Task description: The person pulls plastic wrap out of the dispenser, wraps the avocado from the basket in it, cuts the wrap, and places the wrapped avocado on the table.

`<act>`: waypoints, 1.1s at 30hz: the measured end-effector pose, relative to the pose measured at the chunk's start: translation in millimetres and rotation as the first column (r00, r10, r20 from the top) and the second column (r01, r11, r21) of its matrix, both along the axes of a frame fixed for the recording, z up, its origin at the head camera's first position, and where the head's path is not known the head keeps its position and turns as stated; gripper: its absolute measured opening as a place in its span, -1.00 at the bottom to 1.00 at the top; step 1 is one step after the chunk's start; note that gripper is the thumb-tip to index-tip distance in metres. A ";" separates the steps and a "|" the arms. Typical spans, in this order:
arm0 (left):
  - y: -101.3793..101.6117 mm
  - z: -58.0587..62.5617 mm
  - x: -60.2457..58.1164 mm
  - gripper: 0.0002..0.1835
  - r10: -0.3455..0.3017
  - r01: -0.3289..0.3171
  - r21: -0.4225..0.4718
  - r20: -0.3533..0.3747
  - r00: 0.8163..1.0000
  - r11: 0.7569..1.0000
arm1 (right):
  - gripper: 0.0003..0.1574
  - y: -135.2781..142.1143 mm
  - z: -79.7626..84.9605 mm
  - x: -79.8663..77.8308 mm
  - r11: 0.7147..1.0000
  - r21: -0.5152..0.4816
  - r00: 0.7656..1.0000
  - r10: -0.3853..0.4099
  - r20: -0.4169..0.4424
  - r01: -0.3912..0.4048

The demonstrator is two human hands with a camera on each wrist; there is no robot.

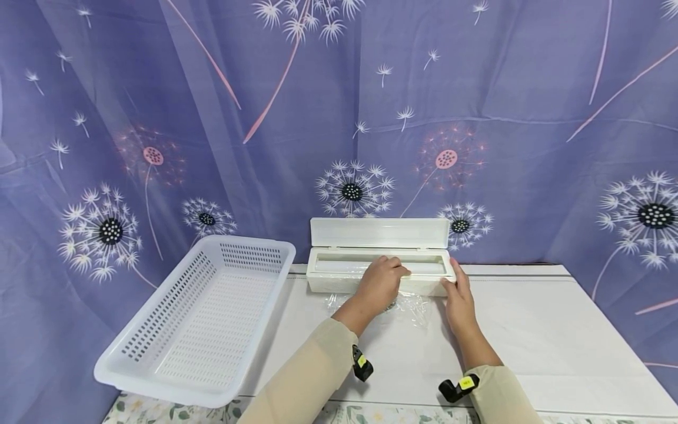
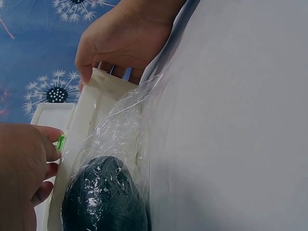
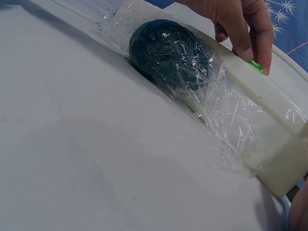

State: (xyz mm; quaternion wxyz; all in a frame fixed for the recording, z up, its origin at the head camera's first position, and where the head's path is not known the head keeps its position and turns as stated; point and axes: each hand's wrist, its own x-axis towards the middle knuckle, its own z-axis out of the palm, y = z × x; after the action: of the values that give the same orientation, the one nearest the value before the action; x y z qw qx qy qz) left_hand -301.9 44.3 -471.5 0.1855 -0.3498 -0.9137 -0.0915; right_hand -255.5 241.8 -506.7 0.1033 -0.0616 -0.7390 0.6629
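A white cling film dispenser (image 1: 328, 284) stands at the table's back with its lid (image 1: 378, 232) raised and a pale roll (image 1: 339, 267) inside. My left hand (image 1: 378, 285) is over its front edge, thumb and finger pinching a small green slide cutter (image 2: 61, 142). With my right hand (image 1: 459, 300) I grip the dispenser's right end, fingers round the corner and thumb at the front. Clear cling film (image 3: 231, 120) hangs crumpled down the front. Under it, against the dispenser, sits a dark, rounded, glossy object (image 3: 168, 53), mostly hidden by my left hand in the head view.
To the left, a white perforated plastic basket (image 1: 259, 347) reaches the table's front edge. A white cover (image 1: 556, 341) lies over the table, with floral cloth (image 1: 344, 412) along the front. Close behind hangs a purple dandelion-print curtain (image 1: 529, 194).
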 end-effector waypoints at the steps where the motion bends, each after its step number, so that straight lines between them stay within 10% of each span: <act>1: -0.3 -0.1 0.1 -0.65 0.001 -0.001 -0.001 0.000 1.000 1.000 | -0.18 0.0 -0.1 0.0 1.000 0.002 1.000 0.000 0.004 0.000; 19: -3.0 -1.2 -0.9 -0.65 0.011 -0.011 0.001 0.011 1.000 1.000 | -0.20 7.2 -28.2 -15.2 1.000 -0.003 0.999 -0.016 -0.045 0.016; 33: -5.3 -3.1 -2.7 -0.63 -0.001 0.001 0.014 -0.006 1.000 1.000 | -0.19 -4.2 6.6 4.2 1.000 0.013 1.000 0.009 -0.003 -0.009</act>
State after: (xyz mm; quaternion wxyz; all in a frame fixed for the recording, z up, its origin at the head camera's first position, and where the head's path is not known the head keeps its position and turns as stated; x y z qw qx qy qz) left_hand -304.6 39.0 -474.6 0.1904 -0.3491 -0.9124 -0.0969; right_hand -251.3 237.6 -500.1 0.1015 -0.0566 -0.7434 0.6587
